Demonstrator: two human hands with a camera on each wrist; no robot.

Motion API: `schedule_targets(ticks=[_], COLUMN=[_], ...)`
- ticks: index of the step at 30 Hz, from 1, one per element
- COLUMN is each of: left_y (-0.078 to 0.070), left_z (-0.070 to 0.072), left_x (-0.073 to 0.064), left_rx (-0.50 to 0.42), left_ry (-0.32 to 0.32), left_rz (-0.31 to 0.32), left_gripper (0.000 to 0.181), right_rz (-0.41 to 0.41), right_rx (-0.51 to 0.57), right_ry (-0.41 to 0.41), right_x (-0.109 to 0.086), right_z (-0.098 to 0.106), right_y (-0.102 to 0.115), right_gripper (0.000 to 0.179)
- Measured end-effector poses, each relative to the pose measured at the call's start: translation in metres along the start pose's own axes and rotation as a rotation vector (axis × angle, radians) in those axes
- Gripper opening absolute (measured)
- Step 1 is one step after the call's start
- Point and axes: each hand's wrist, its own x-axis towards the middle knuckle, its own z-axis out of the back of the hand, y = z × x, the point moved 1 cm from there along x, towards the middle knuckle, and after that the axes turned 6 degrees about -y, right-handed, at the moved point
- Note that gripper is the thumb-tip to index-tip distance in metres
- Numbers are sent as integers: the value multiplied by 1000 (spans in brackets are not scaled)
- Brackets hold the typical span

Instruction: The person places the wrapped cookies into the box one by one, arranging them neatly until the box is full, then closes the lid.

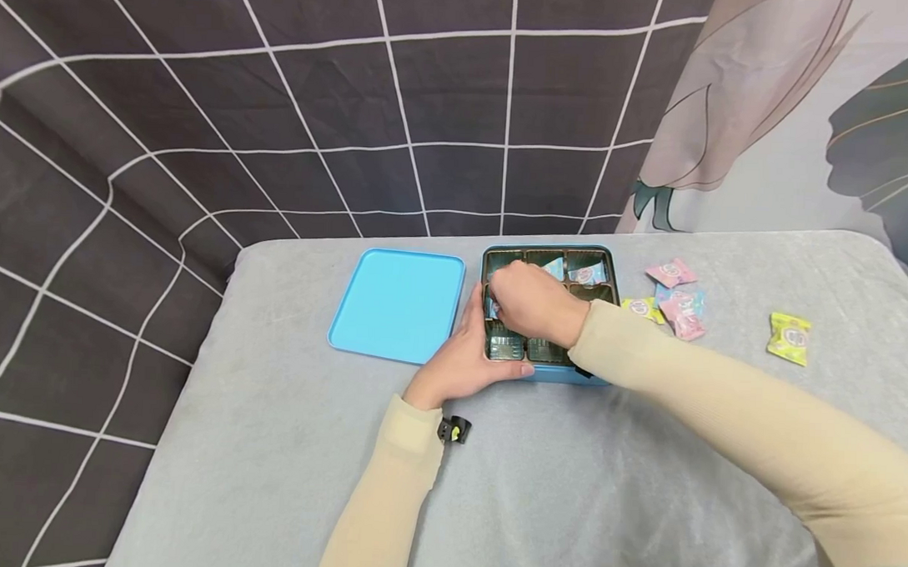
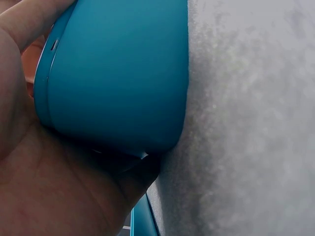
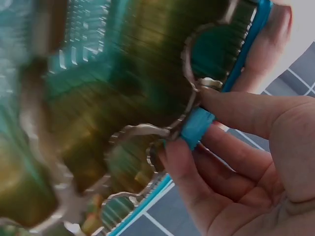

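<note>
A blue tin box (image 1: 563, 375) with a dark divided tray inside sits on the grey cloth. My left hand (image 1: 459, 359) holds its near left corner, thumb along the front wall and fingers along the left side. In the left wrist view the tin's rounded wall (image 2: 118, 73) lies against that palm. My right hand (image 1: 532, 303) reaches over the tray into a left compartment. Its thumb and finger pinch a small blue-wrapped candy (image 3: 197, 127) by the tray edge, mostly hidden by the fingers. Blue-wrapped candies (image 1: 589, 274) lie in back compartments.
A flat blue lid (image 1: 396, 306) lies left of the tin. To the right are pink candies (image 1: 672, 273), a blue candy (image 1: 695, 302) and a yellow candy (image 1: 641, 309), with another yellow candy (image 1: 788, 338) farther off. A dark checked curtain (image 1: 460, 108) hangs behind.
</note>
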Motion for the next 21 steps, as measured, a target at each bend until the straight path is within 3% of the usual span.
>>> schedule_targets(ticks=[21], left_y=[1], left_z=[-1], left_x=[1], left_rx=[3], left_ry=[2], left_rz=[1], left_gripper=[129], right_rz=[-2], right_rx=[-19], right_ry=[114], right_x=[3], right_z=[0], right_y=[1], right_gripper=[16])
